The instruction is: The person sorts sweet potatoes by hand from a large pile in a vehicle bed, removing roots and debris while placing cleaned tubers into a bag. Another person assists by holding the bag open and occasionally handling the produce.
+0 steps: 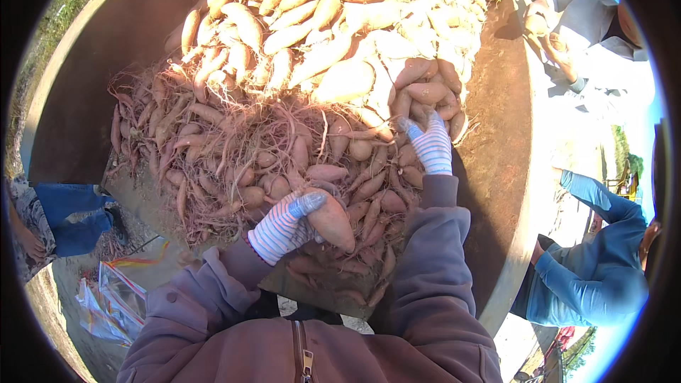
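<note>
A large pinkish-orange sweet potato (330, 222) is held in my left hand (282, 230), which wears a striped knit glove and has its thumb over the upper end. Farther out to the right, my right hand (431, 145), gloved the same way, reaches into the heap with thumb and fingers apart. Its fingertips meet several sweet potatoes (427, 92) on the shaded right side. Below both hands lies a pile of smaller, rooty sweet potatoes (234, 149). Beyond it the sunlit sweet potatoes (305, 21) are larger and paler.
Brown metal walls bound the heap at left (99, 64) and right (504, 128). Clear plastic bags (110, 305) lie at lower left, near a person in jeans (74, 220). Two more people stand beyond the right wall, one in blue (596, 262), one in grey (582, 14).
</note>
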### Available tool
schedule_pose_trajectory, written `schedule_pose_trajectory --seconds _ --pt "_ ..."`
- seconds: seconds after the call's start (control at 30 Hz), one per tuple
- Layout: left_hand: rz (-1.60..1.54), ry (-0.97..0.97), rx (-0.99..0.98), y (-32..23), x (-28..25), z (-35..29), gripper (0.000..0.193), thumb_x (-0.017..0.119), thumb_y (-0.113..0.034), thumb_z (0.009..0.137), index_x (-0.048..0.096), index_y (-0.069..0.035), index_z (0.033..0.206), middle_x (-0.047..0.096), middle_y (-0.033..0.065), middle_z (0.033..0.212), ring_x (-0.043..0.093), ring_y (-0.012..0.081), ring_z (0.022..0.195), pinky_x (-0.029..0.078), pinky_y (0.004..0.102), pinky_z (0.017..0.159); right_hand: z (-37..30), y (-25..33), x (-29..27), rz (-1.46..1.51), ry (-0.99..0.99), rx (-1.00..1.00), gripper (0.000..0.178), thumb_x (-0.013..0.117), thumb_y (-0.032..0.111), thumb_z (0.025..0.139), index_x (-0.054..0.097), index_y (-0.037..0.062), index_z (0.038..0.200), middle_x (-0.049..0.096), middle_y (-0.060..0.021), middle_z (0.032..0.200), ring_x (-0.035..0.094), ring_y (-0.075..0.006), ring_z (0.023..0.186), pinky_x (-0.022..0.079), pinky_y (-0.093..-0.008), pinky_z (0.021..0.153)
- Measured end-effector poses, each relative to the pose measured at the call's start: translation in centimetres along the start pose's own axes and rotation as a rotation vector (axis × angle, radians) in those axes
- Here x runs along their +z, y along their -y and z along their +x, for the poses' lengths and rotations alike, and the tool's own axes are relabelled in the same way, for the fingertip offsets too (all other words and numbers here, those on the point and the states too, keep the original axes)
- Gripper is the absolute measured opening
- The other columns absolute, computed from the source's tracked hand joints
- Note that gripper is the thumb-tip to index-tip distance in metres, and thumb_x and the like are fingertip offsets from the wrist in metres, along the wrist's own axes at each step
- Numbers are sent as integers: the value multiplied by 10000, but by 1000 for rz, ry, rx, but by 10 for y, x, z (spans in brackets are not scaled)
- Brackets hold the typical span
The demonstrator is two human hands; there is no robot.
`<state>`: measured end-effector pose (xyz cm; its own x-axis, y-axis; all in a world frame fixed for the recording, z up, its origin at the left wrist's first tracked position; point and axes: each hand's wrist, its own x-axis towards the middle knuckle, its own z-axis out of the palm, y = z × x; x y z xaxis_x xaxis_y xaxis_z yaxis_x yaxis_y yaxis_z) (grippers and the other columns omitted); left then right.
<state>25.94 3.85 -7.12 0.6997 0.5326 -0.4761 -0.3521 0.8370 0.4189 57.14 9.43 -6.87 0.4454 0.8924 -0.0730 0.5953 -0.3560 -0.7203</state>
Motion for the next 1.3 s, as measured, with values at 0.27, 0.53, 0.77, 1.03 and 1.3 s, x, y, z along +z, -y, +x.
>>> schedule_pose_trajectory --seconds 0.27,0.53,0.77,1.03,1.3 --pt "-285 -45 -7 -16 -37 -22 466 631 -416 887 576 5 1079 638 164 946 638 317 834 530 429 681 78 -44 54 -559 -79 237 869 762 491 718 409 66 1389 434 -286 1384 439 -438 1269 388 -471 1063" --pt "-239 -47 -80 -28 -26 -22 427 668 -297 884 569 -16 1190 622 160 1155 615 295 1001 553 388 750 -20 -67 19 471 -55 194 802 768 320 755 406 -48 1369 559 -192 1253 544 -303 1147 441 -368 986" --pt "41 96 147 -23 18 -27 699 662 -329 891 326 -56 1439 422 199 1413 478 321 1282 531 429 921 -147 20 3 1021 352 94 671 718 268 791 438 22 1348 524 -147 1256 496 -241 1174 425 -358 989" --pt "97 -202 271 8 -21 -91 828 794 -521 698 506 -2 1274 604 172 1151 595 299 1081 482 413 976 -194 117 34 181 756 -492 699 729 340 786 466 35 1358 478 -263 1348 461 -430 1248 405 -457 1030" --pt "-18 -714 826 52 -104 -295 780 694 -640 756 586 11 1171 634 164 1095 612 277 1008 488 371 915 -199 86 31 630 713 93 624 659 398 886 472 46 1366 529 -126 1284 544 -200 1085 481 -316 884"
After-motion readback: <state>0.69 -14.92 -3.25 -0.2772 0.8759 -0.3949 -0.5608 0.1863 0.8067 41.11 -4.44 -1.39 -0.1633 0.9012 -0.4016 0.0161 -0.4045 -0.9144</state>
